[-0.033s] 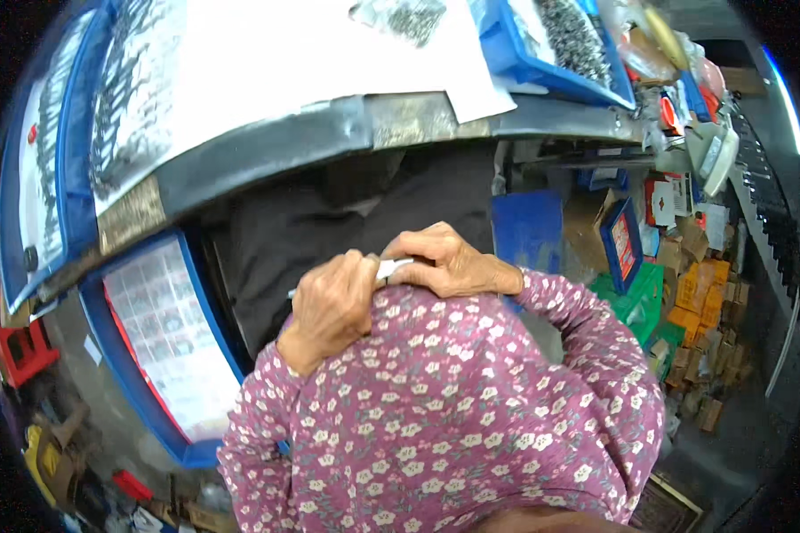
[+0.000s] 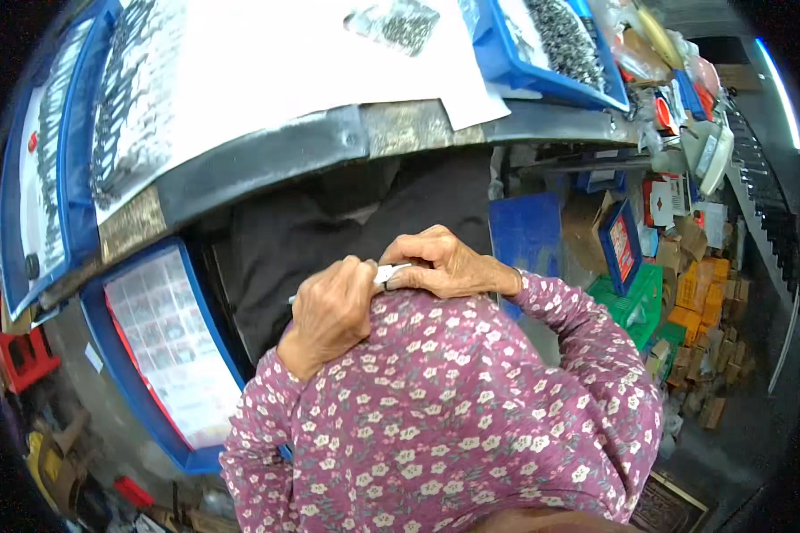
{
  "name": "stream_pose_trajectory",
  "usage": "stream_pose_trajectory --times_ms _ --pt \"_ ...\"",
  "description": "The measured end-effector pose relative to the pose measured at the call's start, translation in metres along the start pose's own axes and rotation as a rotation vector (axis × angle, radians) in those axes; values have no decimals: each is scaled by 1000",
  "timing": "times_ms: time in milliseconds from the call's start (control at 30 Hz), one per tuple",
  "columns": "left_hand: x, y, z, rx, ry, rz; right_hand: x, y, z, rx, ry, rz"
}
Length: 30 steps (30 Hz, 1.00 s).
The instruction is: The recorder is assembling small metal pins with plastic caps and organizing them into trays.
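Holding white piece (image 2: pixel 391 273) unchanged, hands together.

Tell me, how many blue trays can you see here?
4, maybe more hidden: one blue tray at the bench's left end, one at its top right, one below left, one small among the clutter right.

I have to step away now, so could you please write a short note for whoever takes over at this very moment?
Left hand: closed around one end of a small whitish piece, held close to the body.
Right hand: fingers pinching the other end of the same piece.
Surroundings: workbench edge just ahead, white sheet on it, blue tray of small dark metal parts at the far right.
Done: the piece is gripped by both hands.
Left: what the piece is, I cannot tell; it is mostly hidden.
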<state>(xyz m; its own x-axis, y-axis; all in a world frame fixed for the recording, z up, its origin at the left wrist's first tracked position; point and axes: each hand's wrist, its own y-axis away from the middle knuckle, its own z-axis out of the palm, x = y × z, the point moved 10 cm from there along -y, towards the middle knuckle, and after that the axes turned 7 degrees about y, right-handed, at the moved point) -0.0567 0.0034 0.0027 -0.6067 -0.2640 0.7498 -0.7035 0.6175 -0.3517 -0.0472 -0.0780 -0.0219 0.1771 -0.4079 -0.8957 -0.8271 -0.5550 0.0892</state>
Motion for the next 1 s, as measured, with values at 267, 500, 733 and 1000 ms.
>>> stream_pose_trajectory --times_ms 267,500,733,1000 --pt "-9 -16 -19 76 96 -49 9 -26 -127 474 180 180" --pt "-23 -26 -30 123 139 -121 21 -76 -200 706 698 -45" --pt "-41 -25 -34 157 224 -199 28 -111 -195 561 1085 -44" --pt "-50 -25 -35 152 292 -270 41 -128 -196 528 1138 29"
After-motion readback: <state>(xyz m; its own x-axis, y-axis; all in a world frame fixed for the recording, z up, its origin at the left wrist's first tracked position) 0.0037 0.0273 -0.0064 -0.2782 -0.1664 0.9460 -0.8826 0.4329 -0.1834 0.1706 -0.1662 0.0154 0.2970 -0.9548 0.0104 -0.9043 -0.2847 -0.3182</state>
